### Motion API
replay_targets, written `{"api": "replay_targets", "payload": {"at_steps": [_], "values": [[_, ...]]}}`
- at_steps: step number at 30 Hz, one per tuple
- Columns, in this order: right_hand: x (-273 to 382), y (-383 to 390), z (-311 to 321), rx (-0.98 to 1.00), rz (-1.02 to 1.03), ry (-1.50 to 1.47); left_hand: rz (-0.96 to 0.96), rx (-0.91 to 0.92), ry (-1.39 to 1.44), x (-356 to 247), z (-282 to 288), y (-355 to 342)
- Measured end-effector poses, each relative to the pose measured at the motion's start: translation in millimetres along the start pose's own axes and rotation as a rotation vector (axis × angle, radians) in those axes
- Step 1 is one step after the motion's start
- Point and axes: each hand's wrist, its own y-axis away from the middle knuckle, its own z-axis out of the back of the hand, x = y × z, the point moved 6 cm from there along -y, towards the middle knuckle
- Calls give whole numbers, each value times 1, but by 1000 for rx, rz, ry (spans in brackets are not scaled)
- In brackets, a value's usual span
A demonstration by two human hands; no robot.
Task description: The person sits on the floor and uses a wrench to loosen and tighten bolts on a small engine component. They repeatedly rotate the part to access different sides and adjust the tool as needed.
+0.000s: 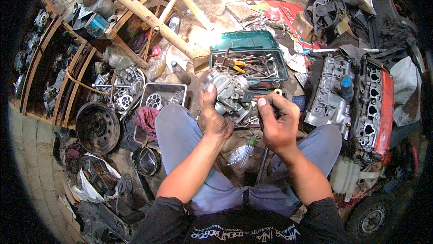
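Note:
A grey metal carburetor (228,91) is held up between my knees, tilted, in front of an open toolbox. My left hand (213,115) is closed round its left side and underside, thumb on top. At its right side, my right hand (280,120) has thumb and fingers pinched together. A thin orange-red piece (260,94) shows just at those fingertips, by a dark square part of the carburetor; its kind is too small to tell. The green toolbox (285,66), lid back, contains wrenches and yellow-handled pliers (237,66).
Left of my knees stands a grey tray (145,91) with metal parts and a purple rag (145,120). A dark bottle (180,73) stands beside it. At right lie a valve cover (331,90) and a cylinder head (367,108). Wooden poles (140,11) slant across the far left.

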Motion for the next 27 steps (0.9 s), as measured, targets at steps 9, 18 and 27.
{"api": "replay_targets", "payload": {"at_steps": [9, 18, 27], "values": [[-8, 6, -9, 9, 28, 71, -210, -112, -86, -22, -7, 10], [-21, 5, -13, 58, -201, -185, -454, -183, -364, -38, -14, 16], [-35, 12, -28, 33, -560, -656, -658, -212, -672, -48, -18, 24]]}}
